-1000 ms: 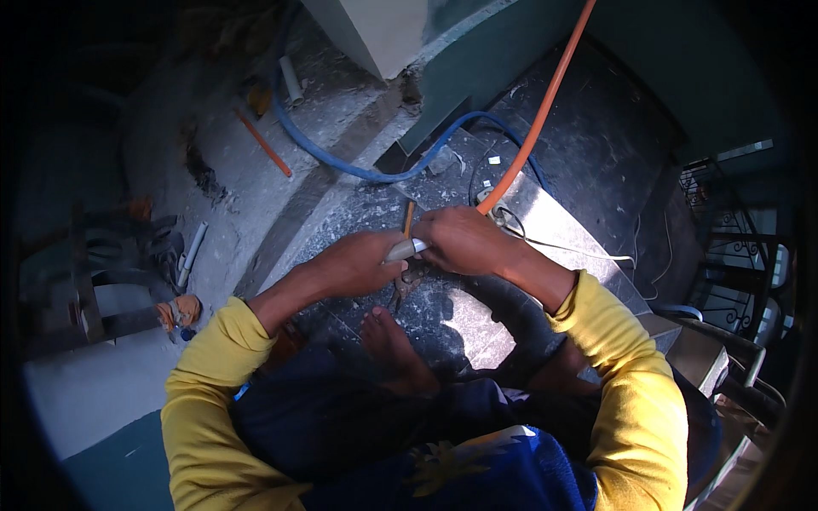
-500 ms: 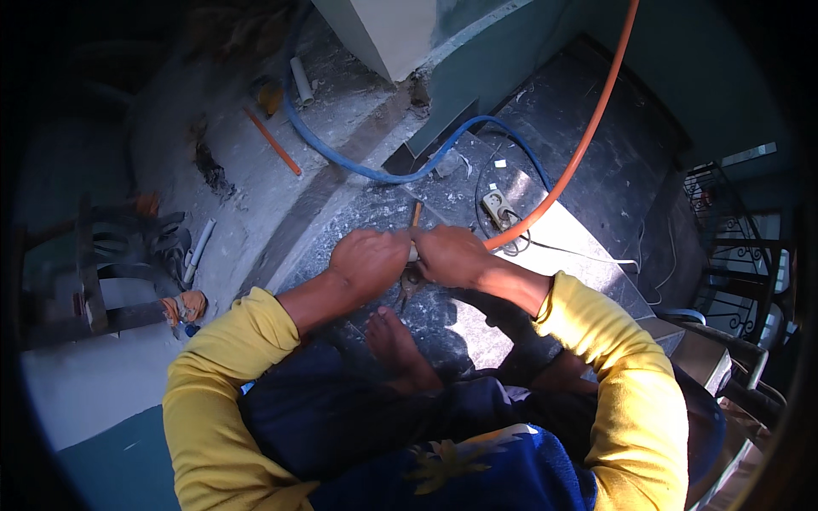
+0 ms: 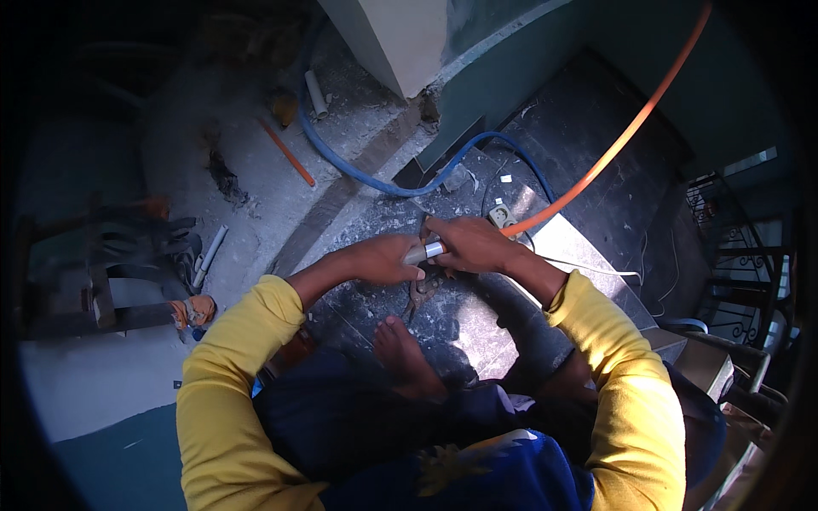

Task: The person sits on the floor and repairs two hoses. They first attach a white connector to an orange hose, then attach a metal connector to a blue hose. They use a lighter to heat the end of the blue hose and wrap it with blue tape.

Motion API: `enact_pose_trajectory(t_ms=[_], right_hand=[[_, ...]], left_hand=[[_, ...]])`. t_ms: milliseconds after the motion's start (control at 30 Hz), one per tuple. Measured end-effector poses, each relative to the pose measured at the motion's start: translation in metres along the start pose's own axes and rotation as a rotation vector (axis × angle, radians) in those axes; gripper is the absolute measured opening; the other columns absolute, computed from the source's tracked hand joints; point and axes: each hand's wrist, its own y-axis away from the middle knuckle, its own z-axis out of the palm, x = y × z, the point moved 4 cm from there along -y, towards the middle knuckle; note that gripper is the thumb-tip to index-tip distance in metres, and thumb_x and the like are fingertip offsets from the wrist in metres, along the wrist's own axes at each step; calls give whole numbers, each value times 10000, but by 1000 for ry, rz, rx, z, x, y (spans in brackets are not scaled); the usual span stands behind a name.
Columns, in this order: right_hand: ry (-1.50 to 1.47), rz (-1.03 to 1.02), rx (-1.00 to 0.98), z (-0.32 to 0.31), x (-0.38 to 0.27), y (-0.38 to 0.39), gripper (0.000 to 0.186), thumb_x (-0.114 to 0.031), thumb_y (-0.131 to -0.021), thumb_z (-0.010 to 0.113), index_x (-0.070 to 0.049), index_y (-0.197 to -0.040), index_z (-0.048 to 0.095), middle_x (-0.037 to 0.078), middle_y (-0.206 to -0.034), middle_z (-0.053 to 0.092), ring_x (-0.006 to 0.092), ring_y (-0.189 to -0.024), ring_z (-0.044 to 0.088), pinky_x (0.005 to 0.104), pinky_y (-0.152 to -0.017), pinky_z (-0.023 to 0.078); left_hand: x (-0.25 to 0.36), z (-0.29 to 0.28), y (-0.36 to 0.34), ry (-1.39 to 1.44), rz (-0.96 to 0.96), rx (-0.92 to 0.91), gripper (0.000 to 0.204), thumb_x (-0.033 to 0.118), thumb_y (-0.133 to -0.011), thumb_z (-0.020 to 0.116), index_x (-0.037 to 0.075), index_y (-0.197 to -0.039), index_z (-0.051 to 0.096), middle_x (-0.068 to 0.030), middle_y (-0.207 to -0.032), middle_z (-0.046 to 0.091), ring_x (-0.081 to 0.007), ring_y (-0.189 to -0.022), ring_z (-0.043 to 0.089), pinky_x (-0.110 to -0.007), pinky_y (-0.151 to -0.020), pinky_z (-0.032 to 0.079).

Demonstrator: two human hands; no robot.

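Compared with half a second earlier, both hands are seen almost unmoved, joined over the dark floor, while the orange conduit is swung slightly further toward the upper right. The left hand is closed around one end of a short silver-grey fitting, and the right hand is curled shut over the other end, where the orange conduit appears to be met; the joint itself is hidden under the fingers. The fitting is held level between the two grips, apparently so that one side can be steadied while the other is pressed or turned against it.

Pliers are left lying on the floor just beneath the hands, near the bare foot, within easy reach. A white extension socket is seen on the floor just beyond the right hand, and a blue hose is curved along the step edge behind it. A short orange pipe offcut is left on the dusty upper floor, well apart.
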Motion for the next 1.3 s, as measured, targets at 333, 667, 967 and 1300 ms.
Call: enact_pose_trajectory(t_ms=[333, 667, 967, 1300], right_hand=[[291, -305, 390, -44, 0, 24, 237, -298, -968, 723, -103, -1101, 722, 63, -841, 644, 257, -831, 667, 408, -767, 458], [237, -290, 353, -64, -13, 31, 247, -200, -948, 740, -72, -1157, 704, 110, -923, 657, 296, -892, 679, 436, -834, 503], [262, -181, 103, -30, -32, 19, 275, -98, -830, 756, 3, -1066, 657, 198, -968, 701, 416, -912, 715, 518, -803, 553], [-58, 9, 0, -8, -17, 7, 369, -194, -840, 695, 0, -1147, 628, 275, -901, 716, 483, -929, 689, 565, -866, 518]], left_hand=[[-1, -28, 32, 953, -126, -288, 371, 298, -1131, 516, -1, -1344, 567, -7, -826, 576, -56, -531, 486, -225, -466, 400], [18, -30, 33, 1112, -98, -268, 425, 316, -1143, 473, -13, -1396, 565, 6, -833, 565, -46, -586, 542, -205, -446, 445], [29, -15, 16, 320, 0, -104, 293, 182, -1025, 627, 2, -1256, 618, -60, -808, 625, -173, -645, 635, -348, -570, 523], [66, 7, 26, -714, 119, 497, 153, 111, -869, 633, 6, -979, 622, -204, -846, 736, -323, -791, 770, -422, -649, 602]])
